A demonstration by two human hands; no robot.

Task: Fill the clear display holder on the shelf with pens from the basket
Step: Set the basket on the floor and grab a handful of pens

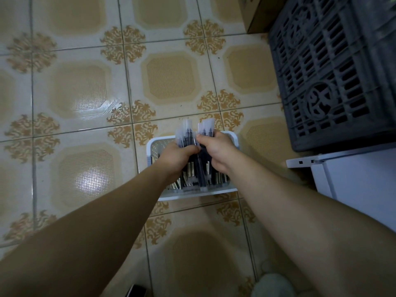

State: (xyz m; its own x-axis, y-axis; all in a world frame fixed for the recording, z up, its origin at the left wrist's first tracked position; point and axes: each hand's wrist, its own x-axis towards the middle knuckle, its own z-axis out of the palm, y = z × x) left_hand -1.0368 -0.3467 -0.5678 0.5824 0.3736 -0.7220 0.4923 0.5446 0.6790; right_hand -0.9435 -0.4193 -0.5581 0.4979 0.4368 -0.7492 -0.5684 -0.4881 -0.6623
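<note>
A white plastic basket [153,146] sits on the tiled floor, low in the middle of the head view. It holds several dark pens in clear sleeves [201,179]. My left hand [176,156] grips one bundle of pens [185,133] above the basket. My right hand [216,150] grips a second bundle [206,127] right beside it, and the two bundles touch. The pen tips stick out past my fingers, away from me. The clear display holder and its shelf are out of view.
A dark grey slatted plastic crate [334,71] stands at the right. A cardboard box [255,16] is behind it, and a white cabinet or shelf edge [353,176] is below it. Patterned floor tiles [85,93] spread to the left.
</note>
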